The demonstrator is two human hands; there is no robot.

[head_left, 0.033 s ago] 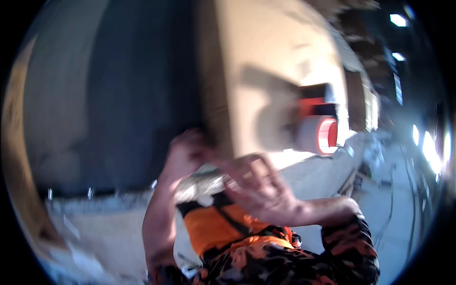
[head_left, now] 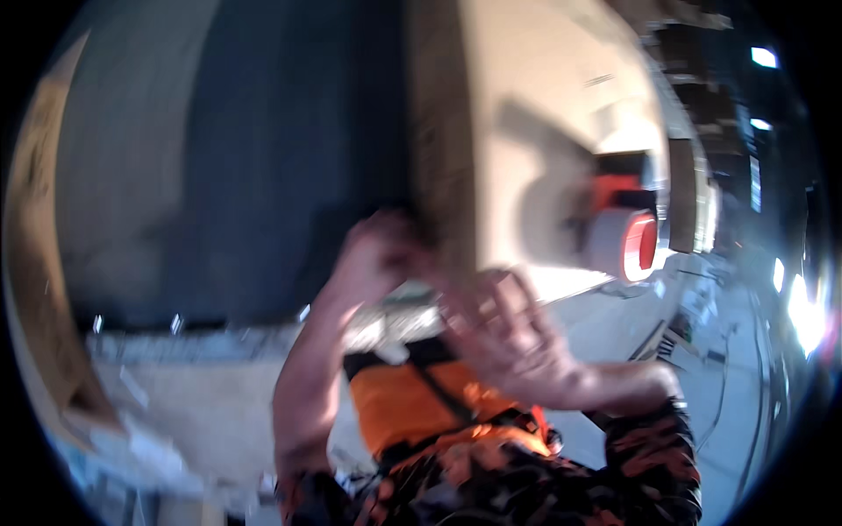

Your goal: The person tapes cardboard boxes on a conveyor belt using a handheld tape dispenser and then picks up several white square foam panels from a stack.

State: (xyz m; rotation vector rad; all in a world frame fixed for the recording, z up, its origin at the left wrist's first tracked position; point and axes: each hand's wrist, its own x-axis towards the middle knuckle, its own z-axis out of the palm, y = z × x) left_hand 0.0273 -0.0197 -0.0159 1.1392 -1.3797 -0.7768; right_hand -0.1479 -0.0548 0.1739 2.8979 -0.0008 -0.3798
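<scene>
1. Two bare hands show, both blurred, close together near the middle of the view.
2. The one left hand (head_left: 381,254) is at the near end of the cardboard's side edge, beside the dark surface; its fingers are too smeared to tell whether they are clamped on anything.
3. The one right hand (head_left: 509,337) is just below the cardboard's near corner, fingers partly bent; I cannot tell whether they grip the cardboard or only lie against it.
4. One large tan cardboard box (head_left: 535,79) with a pale, sunlit upper face lies just beyond the hands, right of centre.
5. One broad, flat, dark grey-to-black surface (head_left: 263,219) stretches to the left of that box; its material is unclear.
6. Three small bright glints line the near edge of the dark surface.
7. One long, narrow brown cardboard strip (head_left: 39,263) stands along the far left side.
8. One short, pale cylindrical roll with an orange-red inner ring (head_left: 605,244) is at the right part of the box's upper face.
9. One orange-red and black block (head_left: 618,188) is directly behind the roll, seemingly joined to it.
10. Two black-and-orange patterned fabric sleeves show, one per arm.
11. One bright orange cloth piece with dark bands (head_left: 395,408) shows at the person's front, below the hands.
</scene>
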